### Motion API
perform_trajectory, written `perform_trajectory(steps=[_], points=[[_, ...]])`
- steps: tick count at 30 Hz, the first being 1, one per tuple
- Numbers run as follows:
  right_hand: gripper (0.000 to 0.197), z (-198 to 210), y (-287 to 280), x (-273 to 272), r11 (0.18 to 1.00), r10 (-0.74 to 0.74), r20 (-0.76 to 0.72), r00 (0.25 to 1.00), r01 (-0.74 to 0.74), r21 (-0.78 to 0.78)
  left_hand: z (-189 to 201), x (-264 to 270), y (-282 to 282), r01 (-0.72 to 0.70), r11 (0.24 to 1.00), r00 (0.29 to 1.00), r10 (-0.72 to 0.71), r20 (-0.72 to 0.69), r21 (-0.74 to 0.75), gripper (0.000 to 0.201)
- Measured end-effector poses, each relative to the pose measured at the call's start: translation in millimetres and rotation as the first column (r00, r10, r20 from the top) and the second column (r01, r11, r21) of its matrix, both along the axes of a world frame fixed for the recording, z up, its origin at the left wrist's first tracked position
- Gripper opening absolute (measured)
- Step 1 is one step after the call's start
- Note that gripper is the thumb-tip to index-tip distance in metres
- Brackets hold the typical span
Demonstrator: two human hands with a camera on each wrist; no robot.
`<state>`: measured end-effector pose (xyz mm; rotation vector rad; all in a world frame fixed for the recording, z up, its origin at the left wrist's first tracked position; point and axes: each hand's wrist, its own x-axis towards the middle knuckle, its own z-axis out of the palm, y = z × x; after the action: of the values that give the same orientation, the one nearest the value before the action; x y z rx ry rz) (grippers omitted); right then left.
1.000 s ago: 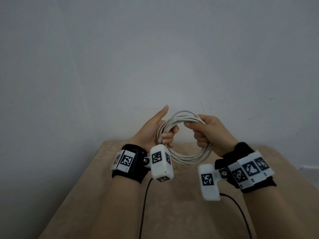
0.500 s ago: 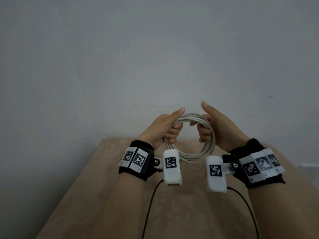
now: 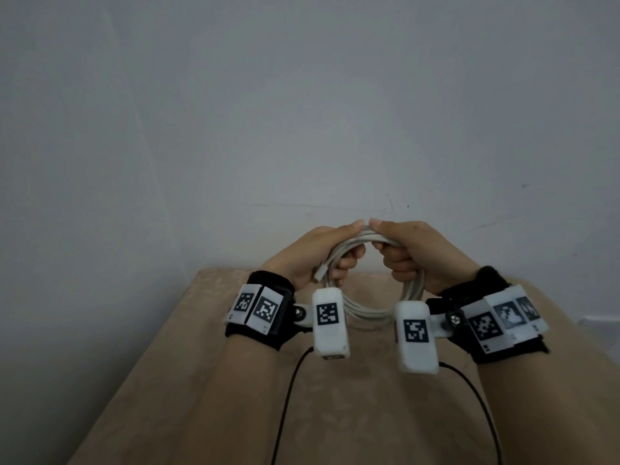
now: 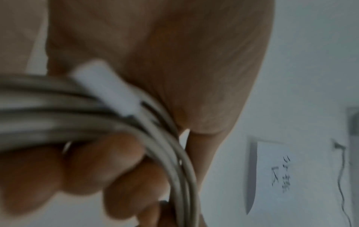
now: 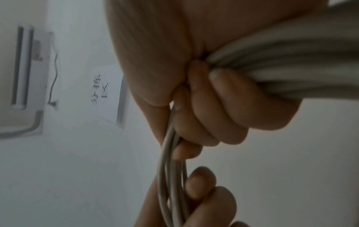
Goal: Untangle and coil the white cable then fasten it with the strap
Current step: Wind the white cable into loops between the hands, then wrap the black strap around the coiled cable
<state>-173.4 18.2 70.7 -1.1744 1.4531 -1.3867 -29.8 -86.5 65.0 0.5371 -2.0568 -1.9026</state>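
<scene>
The white cable (image 3: pixel 369 308) is wound into a round coil of several loops, held upright in the air above the beige table (image 3: pixel 335 414). My left hand (image 3: pixel 330 253) grips the coil's upper left, fingers curled round the strands (image 4: pixel 170 153). A white plug end (image 3: pixel 320 271) pokes out below that hand, and shows up close in the left wrist view as the plug (image 4: pixel 108 86). My right hand (image 3: pixel 407 255) grips the coil's upper right, fingers wrapped round the bundle (image 5: pixel 272 61). The two thumbs nearly touch at the coil's top. No strap is visible.
A bare grey wall (image 3: pixel 302 112) stands right behind the table. Black cords (image 3: pixel 285 397) run from the wrist cameras toward me. A paper sign with handwriting (image 4: pixel 272 169) and a wall fixture (image 5: pixel 25 69) show on the wall.
Both hands have closed round the coil: thumbs that stood up or apart now press down on the top strands, tips almost meeting. The coil stays in place.
</scene>
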Motion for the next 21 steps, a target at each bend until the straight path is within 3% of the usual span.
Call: perform_trajectory(steps=[4,8,13,16,21], points=[[0.042,-4,-1,3,1.0,0.02,-0.059,0.998,-0.019,0.025,2,1,-2,0.031,0.99,0.996,-0.019,0.089,-0.139,0.047],[0.041,0,0,5,1.0,0.016,-0.048,0.999,-0.017,-0.017,4,0,3,0.015,1.0,1.0,-0.015,-0.001,0.023,0.051],[0.038,-2,-4,10,0.993,-0.089,-0.056,0.994,0.084,-0.089,-1,-5,2,-0.082,0.995,0.995,0.085,-0.06,0.054,0.056],[0.044,-2,-4,2,0.988,-0.133,-0.013,0.991,0.131,-0.081,-8,-5,-3,-0.124,0.981,0.985,0.14,-0.103,0.148,0.054],[0.039,-9,3,-27,0.926,-0.371,0.075,0.925,0.375,-0.044,-14,-7,-5,-0.211,0.964,0.964,0.232,-0.127,0.16,0.051]])
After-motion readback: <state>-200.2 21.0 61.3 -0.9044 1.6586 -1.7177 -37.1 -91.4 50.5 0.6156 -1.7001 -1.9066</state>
